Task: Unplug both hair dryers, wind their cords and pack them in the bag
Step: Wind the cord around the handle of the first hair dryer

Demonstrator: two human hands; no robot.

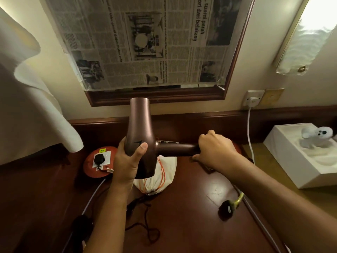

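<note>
1. Dark wood desk (191, 179) under a mirror covered w/ newspaper (142, 41).
2. Dryer (140, 136) held up over the desk, nozzle pointing at the wall.
3. Left hand (127, 161) wraps the barrel, right hand (215, 148) grips the handle.
4. Cloth bag (164, 172) lies right below; black cord (145, 216) loose on the desk.
5. Plug (227, 209) nr the right forearm.

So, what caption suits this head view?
Both hands hold a bronze hair dryer above a cloth bag on the desk.
</note>
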